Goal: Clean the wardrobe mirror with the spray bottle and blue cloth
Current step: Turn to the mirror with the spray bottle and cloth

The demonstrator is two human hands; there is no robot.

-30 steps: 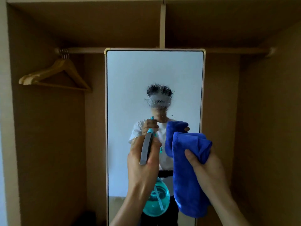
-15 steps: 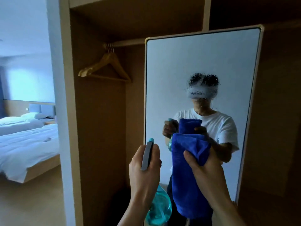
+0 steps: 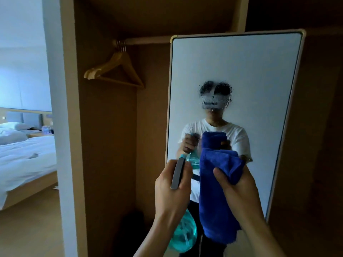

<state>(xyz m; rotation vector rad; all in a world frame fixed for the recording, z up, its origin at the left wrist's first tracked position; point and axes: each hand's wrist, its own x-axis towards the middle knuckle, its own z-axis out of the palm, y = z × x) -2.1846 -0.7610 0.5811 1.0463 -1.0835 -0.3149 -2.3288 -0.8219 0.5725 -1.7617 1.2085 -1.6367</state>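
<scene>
Mirror (image 3: pixel 241 71) faces one spray bottle (image 3: pixel 183 236), one blue cloth (image 3: pixel 215 191).

No text, label, brand, number or sign was legible. The wardrobe mirror (image 3: pixel 259 71) reflected a white band (image 3: pixel 211 103) on the head-worn device. That band carried a short row of dark marks that may have been lettering. Spray droplets (image 3: pixel 205 89) on the glass blurred the marks, and no character could be read.
</scene>
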